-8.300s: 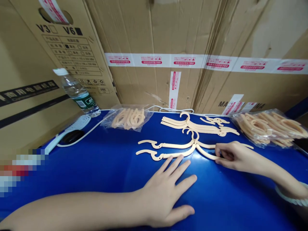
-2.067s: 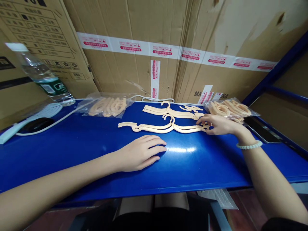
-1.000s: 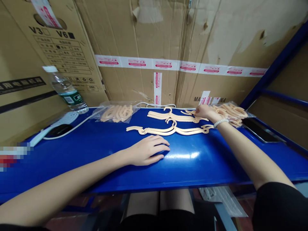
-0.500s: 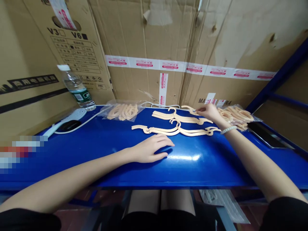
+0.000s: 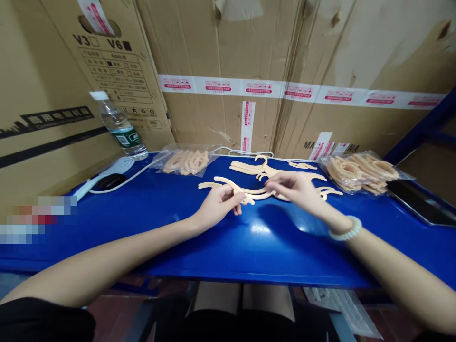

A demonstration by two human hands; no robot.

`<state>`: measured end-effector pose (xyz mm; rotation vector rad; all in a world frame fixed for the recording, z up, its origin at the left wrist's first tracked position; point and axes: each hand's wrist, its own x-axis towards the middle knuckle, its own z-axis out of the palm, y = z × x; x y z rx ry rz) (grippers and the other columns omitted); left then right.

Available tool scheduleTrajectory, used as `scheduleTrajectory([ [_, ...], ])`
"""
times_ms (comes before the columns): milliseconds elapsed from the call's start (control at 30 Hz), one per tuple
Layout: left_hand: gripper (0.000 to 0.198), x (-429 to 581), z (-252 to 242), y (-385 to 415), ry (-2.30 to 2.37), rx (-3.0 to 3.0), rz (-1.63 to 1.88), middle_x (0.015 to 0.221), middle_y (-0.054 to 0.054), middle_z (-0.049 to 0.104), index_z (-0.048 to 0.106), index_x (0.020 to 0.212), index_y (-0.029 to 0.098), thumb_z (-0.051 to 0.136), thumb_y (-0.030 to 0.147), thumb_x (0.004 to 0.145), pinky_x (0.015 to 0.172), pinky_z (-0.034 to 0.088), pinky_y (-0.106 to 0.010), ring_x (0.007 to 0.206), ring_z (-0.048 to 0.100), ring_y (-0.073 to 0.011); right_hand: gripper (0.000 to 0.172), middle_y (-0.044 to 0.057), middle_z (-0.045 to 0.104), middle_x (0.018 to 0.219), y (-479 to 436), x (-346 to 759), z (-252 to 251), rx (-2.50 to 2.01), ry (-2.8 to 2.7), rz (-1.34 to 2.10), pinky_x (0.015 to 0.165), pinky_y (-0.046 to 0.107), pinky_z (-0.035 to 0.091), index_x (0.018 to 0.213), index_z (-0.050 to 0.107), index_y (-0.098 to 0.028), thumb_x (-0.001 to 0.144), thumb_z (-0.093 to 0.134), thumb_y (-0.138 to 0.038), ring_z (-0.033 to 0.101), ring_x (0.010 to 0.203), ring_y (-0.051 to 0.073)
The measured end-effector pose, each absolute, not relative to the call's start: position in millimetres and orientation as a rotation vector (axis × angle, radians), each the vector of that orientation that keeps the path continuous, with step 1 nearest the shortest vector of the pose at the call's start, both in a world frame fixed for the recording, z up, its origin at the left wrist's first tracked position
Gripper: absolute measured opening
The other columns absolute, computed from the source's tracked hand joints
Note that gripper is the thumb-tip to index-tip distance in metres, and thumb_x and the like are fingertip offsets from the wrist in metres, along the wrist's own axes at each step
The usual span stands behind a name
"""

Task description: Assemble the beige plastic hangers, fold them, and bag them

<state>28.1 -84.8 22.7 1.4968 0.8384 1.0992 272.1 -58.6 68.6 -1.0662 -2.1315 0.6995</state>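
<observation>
My left hand (image 5: 218, 203) is pinched on a beige plastic hanger piece (image 5: 231, 185), a curved arm lifted just above the blue table (image 5: 171, 223). My right hand (image 5: 297, 187), with a bead bracelet at the wrist, meets it from the right. Its fingers are curled at the piece's other end and seem to grip it. Under and behind both hands lie assembled beige hangers (image 5: 247, 167) flat on the table. One hanger end (image 5: 329, 192) sticks out past my right hand. A small loose piece (image 5: 302, 166) lies at the back.
A clear bag of beige pieces (image 5: 187, 161) lies back left, a fuller bag (image 5: 359, 171) back right. A water bottle (image 5: 119, 126), a white power strip (image 5: 107, 172) with its cable, and a phone (image 5: 423, 206) sit near the table's ends. Taped cardboard boxes (image 5: 249, 71) wall the back.
My right hand came back from the far small pieces to the middle. My left hand lifted off the table and pinched a hanger piece, now held up between both hands.
</observation>
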Motion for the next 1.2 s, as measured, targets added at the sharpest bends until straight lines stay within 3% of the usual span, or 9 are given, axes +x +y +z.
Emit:
scheduleTrajectory([
  [133, 0.036, 26, 26, -83, 0.839, 1.312, 1.183, 0.074, -0.005, 0.071, 0.059, 0.081, 0.015, 0.075, 0.046, 0.086, 0.054, 0.052, -0.024, 0.056, 0.065, -0.0136, 0.02, 0.01, 0.079, 0.099, -11, 333, 68, -1.421, -2.248, 0.006, 0.088, 0.039, 0.054, 0.095, 0.077, -0.018, 0.088, 0.059, -0.026, 0.073, 0.092, 0.028],
  [400, 0.03, 20, 29, -67, 0.869, 1.057, 1.424, 0.068, -0.002, 0.068, 0.059, 0.082, 0.013, 0.082, 0.032, 0.08, 0.055, 0.049, -0.022, 0.056, 0.061, -0.0106, 0.016, 0.014, 0.072, 0.097, 24, 364, 40, -1.482, -2.446, -0.245, 0.091, 0.039, 0.051, 0.087, 0.074, -0.017, 0.085, 0.064, -0.028, 0.064, 0.102, 0.032],
  [700, 0.024, 9, 34, -54, 0.843, 0.915, 1.577, 0.075, -0.001, 0.068, 0.07, 0.09, 0.012, 0.084, 0.017, 0.072, 0.056, 0.046, -0.018, 0.058, 0.057, -0.007, 0.017, 0.007, 0.072, 0.08, 7, 362, 66, -1.413, -2.192, 0.148, 0.074, 0.035, 0.054, 0.081, 0.061, -0.022, 0.083, 0.063, -0.038, 0.07, 0.077, 0.024],
  [900, 0.019, 7, 32, -50, 0.818, 0.893, 1.504, 0.077, -0.001, 0.064, 0.067, 0.082, 0.012, 0.084, 0.018, 0.075, 0.06, 0.046, -0.019, 0.062, 0.056, -0.0073, 0.046, 0.011, 0.076, 0.085, -27, 363, 85, -1.358, -2.073, 0.493, 0.073, 0.037, 0.057, 0.098, 0.07, -0.017, 0.078, 0.072, -0.059, 0.072, 0.077, 0.026],
  [1200, 0.015, 10, 33, -55, 0.771, 0.793, 1.329, 0.102, -0.005, 0.063, 0.06, 0.076, 0.014, 0.069, 0.01, 0.088, 0.074, 0.052, -0.026, 0.082, 0.058, -0.0117, 0.047, 0.006, 0.069, 0.072, -36, 366, 88, -1.294, -2.078, 0.714, 0.057, 0.028, 0.046, 0.086, 0.068, -0.018, 0.072, 0.08, -0.061, 0.061, 0.065, 0.018],
])
